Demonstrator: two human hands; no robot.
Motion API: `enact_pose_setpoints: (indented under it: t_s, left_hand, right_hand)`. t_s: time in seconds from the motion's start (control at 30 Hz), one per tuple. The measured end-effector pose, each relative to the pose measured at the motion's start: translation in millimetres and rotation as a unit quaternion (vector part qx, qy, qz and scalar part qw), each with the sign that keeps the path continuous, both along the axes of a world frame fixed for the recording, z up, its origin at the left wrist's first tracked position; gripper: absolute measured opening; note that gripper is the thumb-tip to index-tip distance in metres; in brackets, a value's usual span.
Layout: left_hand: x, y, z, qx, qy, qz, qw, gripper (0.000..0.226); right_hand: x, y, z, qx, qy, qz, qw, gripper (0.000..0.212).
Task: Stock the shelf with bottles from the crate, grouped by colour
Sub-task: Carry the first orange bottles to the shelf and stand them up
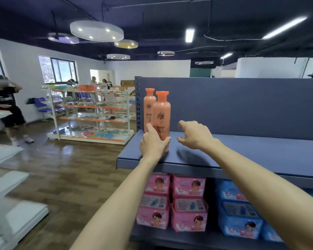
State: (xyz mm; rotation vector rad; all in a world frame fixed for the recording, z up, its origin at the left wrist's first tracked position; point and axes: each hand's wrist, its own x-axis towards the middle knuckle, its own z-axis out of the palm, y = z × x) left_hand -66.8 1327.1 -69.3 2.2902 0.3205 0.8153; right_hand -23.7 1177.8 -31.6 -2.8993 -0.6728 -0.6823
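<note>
Two glossy orange plastic bottles with flat orange caps stand upright at left end of matte blue metal shelf (242, 150): front bottle (161, 114) near the edge, rear bottle (149, 107) just behind-left, touching or nearly so. Left hand (153, 143) grips front bottle's base, fingers wrapped round it. Right hand (193, 134) hovers beside it, fingers loosely curled, holding nothing. Pink soft packs (171, 201) and blue soft packs (239, 213) sit on the shelf below. Perforated blue upright (137, 105) behind bottles.

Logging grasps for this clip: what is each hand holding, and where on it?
Left hand grips the front orange bottle round its lower body. Right hand holds nothing, fingers loosely curled.
</note>
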Motion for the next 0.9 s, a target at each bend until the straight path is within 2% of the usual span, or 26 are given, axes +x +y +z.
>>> enact_pose_setpoints:
  t_s: [0.23, 0.77, 0.9]
  left_hand:
    - [27, 28, -4, -0.027, 0.002, 0.026, 0.999, 0.054]
    - [82, 52, -7, -0.016, -0.01, 0.025, 1.0, 0.048]
    - [91, 55, -8, -0.017, -0.018, 0.026, 0.999, 0.049]
  right_hand:
    - [26, 15, -11, -0.052, -0.011, 0.01, 0.999, 0.037]
    - [71, 51, -14, -0.022, 0.009, 0.019, 1.0, 0.034]
    - [80, 61, -15, 0.03, 0.029, 0.004, 0.999, 0.035]
